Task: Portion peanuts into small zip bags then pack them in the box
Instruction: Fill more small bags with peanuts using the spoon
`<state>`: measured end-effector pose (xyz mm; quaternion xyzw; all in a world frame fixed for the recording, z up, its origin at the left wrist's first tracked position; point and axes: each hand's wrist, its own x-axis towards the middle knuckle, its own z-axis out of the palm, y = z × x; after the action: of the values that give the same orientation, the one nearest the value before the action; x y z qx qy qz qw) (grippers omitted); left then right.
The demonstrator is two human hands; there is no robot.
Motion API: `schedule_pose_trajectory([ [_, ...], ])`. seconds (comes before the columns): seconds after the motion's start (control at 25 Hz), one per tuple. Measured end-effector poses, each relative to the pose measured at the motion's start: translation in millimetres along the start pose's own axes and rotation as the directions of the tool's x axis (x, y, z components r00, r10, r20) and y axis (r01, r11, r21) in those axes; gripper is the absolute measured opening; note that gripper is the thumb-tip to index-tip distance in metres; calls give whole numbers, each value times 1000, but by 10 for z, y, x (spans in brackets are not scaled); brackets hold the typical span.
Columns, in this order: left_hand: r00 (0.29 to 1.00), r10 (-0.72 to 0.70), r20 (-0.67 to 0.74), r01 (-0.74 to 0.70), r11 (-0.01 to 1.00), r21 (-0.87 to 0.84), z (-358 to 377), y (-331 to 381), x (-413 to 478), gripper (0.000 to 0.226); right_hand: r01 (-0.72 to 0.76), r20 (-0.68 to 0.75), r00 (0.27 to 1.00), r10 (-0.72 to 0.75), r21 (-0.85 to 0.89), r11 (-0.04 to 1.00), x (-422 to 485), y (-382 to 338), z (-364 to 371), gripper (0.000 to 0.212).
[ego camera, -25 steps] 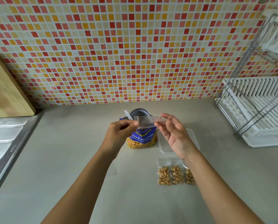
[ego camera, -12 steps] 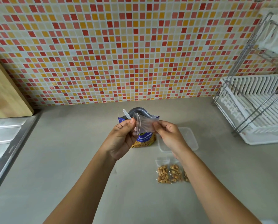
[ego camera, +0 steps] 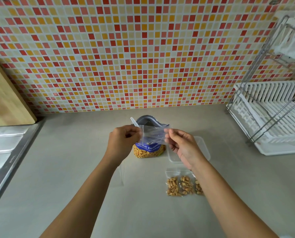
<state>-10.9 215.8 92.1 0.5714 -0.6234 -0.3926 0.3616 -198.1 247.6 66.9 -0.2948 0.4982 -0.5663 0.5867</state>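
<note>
holding an empty zip bag (ego camera: 152,136) stretched between them, the person's left hand (ego camera: 124,141) and right hand (ego camera: 181,146) hover above the grey worktop (ego camera: 74,169), in front of the peanut pouch (ego camera: 149,150). the left hand's fingers curl onto the bag's left edge. the right hand pinches the right edge between thumb and fingertips, its other fingers loosely bent.

the blue pouch stands upright and open, peanuts showing through its lower window, and a white spoon handle (ego camera: 134,121) sticks out of its mouth on the left. just right of it lies the clear plastic box (ego camera: 203,148), partly behind the right hand.

nearer the person, three filled bags (ego camera: 173,186) lie side by side on the worktop, the rightmost partly hidden by the right forearm.

a white dish rack (ego camera: 272,121) stands at the far right. a wooden board (ego camera: 4,97) leans on the tiled wall at the left.
</note>
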Motion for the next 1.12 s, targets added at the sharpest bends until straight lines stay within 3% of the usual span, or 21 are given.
schedule_pose_trajectory([
  [0.08, 997, -70, 18, 71, 997, -39, -11, 0, 12, 16, 45, -52, 997, -55, -168, 985, 7, 42, -10, 25],
  [0.12, 995, -97, 31, 99, 994, -54, -26, 0, 17, 15, 112, -85, 985, -152, -360, 926, 8, 56, -24, 29],
  [0.2, 991, -120, 64, 125, 989, -79, -52, 7, 21, 12, 315, -6, 892, -451, -707, 634, -19, 47, -45, 44],
  [0.24, 990, -119, 80, 126, 988, -86, -55, 17, 22, 12, 421, 114, 837, -535, -759, 497, -37, 36, -43, 56],
  [0.36, 989, -104, 101, 110, 992, -57, -37, 69, 28, 11, 575, 432, 778, -456, -783, 239, -64, 25, 62, 90],
  [0.48, 990, -90, 112, 94, 995, -30, -3, 124, 39, 9, 579, 489, 768, -414, -807, 120, -22, 51, 155, 95],
  [0.76, 998, 19, 59, -26, 992, 122, 13, 193, 7, 12, 633, 508, 708, -490, -764, 122, 42, 88, 136, 73],
  [0.88, 996, 69, 55, -80, 971, 227, 22, 226, 6, 10, 665, 488, 691, -533, -719, 203, 45, 94, 139, 57],
  [1.0, 997, 52, 63, -61, 988, 143, -19, 273, 5, 11, 656, 408, 726, -553, -653, 380, 45, 101, 113, 49],
  [1.12, 994, -8, -108, 17, 996, 83, -84, 188, 183, 24, 519, 240, 853, -463, -481, 707, 43, 62, 60, 46],
])
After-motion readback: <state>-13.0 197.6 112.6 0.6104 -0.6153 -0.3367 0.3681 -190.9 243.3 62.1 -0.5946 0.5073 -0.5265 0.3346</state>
